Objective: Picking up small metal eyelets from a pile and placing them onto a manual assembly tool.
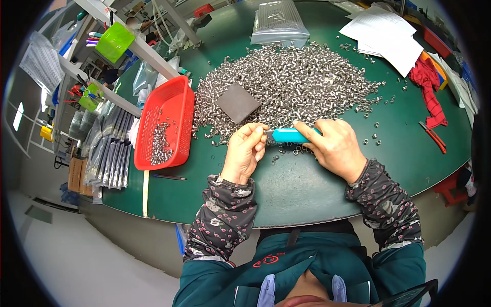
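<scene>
My right hand point(337, 148) is closed around the turquoise handle of a utility knife point(290, 135), with the index finger stretched along its top. The knife's dark end points left, to the fingertips of my left hand point(243, 153). Those fingers are pinched together at that end; whatever small piece they hold is covered by them. Just beyond both hands spreads a wide heap of small, shiny metal rings point(296, 82). A dark grey square block point(238, 103) lies tilted on the heap's left part, beyond my left hand.
Left of the heap stands a red perforated basket point(183, 123) with some metal rings inside. A pen point(170, 177) lies near it. Clear plastic bags point(280, 23) are at the far edge. On the right are papers point(383, 36), a red cloth point(428, 87) and red-handled pliers point(433, 138).
</scene>
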Available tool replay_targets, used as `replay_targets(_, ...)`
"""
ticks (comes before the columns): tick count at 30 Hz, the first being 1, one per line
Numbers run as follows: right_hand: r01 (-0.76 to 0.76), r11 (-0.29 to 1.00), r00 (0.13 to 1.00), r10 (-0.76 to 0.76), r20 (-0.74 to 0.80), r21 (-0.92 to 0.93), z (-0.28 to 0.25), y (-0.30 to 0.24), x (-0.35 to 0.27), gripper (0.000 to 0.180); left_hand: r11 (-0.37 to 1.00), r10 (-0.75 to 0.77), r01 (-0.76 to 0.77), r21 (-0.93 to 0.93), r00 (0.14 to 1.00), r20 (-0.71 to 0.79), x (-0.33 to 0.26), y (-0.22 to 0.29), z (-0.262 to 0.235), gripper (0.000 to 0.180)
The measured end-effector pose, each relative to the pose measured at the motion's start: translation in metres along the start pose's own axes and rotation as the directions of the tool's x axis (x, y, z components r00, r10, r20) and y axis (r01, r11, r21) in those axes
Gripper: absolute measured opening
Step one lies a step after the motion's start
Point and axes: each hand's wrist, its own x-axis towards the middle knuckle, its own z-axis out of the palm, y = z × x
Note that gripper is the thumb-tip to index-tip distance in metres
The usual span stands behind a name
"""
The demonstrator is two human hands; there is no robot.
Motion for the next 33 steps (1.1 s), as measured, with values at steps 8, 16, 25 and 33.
replay_targets(8, 0.034, 0.997, 0.999, -0.034, -0.002, -0.070, 0.0005, 0.0021, -0.0007, 0.040, 1.000, -0.001, 0.001, 0.000, 1.000, 0.006, 0.0000, -0.0015, -0.0002, 0.014)
replay_targets(16, 0.048, 0.996, 0.999, -0.050, -0.022, -0.078, -0.0005, 0.0028, -0.0002, 0.040, 0.999, 0.013, -0.013, 0.031, 1.000, -0.003, -0.0012, -0.0021, 0.0035, 0.015)
replay_targets(25, -0.088, 0.989, 0.988, 0.071, 0.139, 0.120, -0.0076, 0.0012, 0.0005, 0.040, 0.998, 0.057, -0.056, 0.010, 0.997, -0.054, -0.0027, -0.0060, 0.0068, 0.016)
replay_targets(33, -0.235, 0.937, 0.949, 0.163, 0.268, 0.260, -0.0073, 0.0044, -0.0012, 0.033, 0.997, 0.072, -0.070, 0.033, 0.996, -0.059, -0.0023, -0.0083, 0.0080, 0.015)
